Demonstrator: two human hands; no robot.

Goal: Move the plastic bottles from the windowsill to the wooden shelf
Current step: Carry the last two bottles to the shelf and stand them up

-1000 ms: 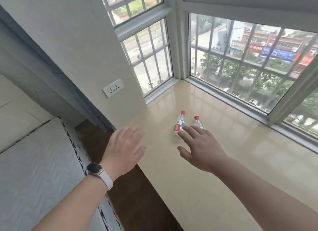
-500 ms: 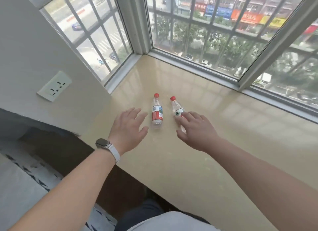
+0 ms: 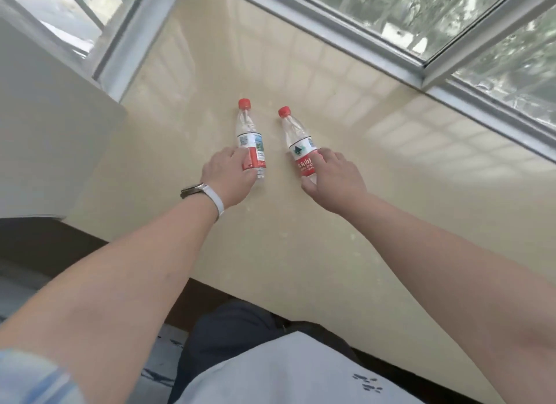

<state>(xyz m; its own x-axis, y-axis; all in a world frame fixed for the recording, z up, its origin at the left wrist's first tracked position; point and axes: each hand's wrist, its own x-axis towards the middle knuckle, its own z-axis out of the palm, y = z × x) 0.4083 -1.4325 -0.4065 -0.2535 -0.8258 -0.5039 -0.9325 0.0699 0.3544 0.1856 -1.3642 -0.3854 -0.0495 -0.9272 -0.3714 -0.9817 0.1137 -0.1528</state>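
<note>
Your hands are each already at a bottle, low on the body, near the base. Your left hand has its fingers curled round the left bottle, covering the red part of the label; it looks like a closing wrap, though you cannot tell whether the grip is firm yet. Your right hand lies against the right bottle with a finger along its far side and the thumb near the base, a narrow, partly closed hold rather than a full one.

Both bottles rest on the windowsill, just beside each other but apart, each straight ahead of its own hand, so no crossing is needed. Their long axes run away from you, red caps at the far end toward the window frame; the right one leans slightly leftward at the cap. From this view you cannot tell whether they stand or lie. Past them the sill runs bare to the frame. No wooden shelf shows, so expect to turn after lifting.
</note>
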